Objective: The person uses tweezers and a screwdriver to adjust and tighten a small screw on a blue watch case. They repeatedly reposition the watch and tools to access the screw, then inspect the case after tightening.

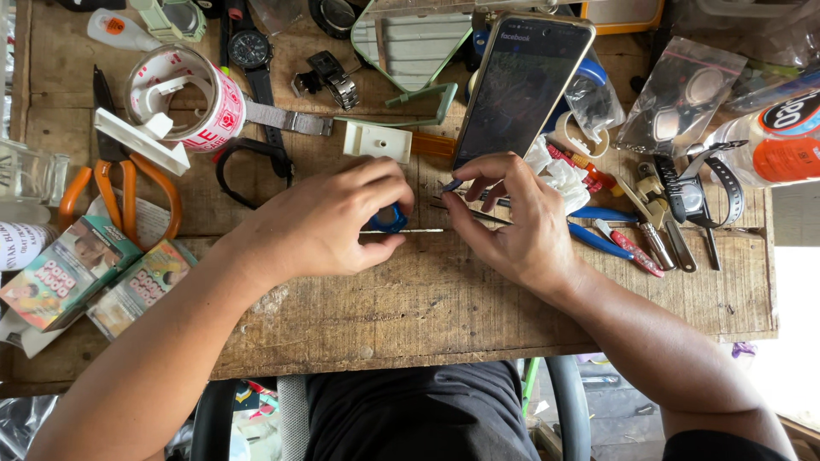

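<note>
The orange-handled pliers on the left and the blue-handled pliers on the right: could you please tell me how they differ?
The orange-handled pliers lie left of the left hand, handles spread wide apart toward the person; the blue-handled pliers lie beside the right hand, handles close together, nearly sideways. The orange pair is partly under a white plastic piece; the blue pair is partly hidden by the right hand. Both rest untouched on the wooden bench.

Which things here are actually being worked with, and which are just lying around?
In use: left hand pinching a small blue ring; right hand holding a thin tool.

Lying about: phone, tape roll, orange pliers, black watch, mirror.
</note>
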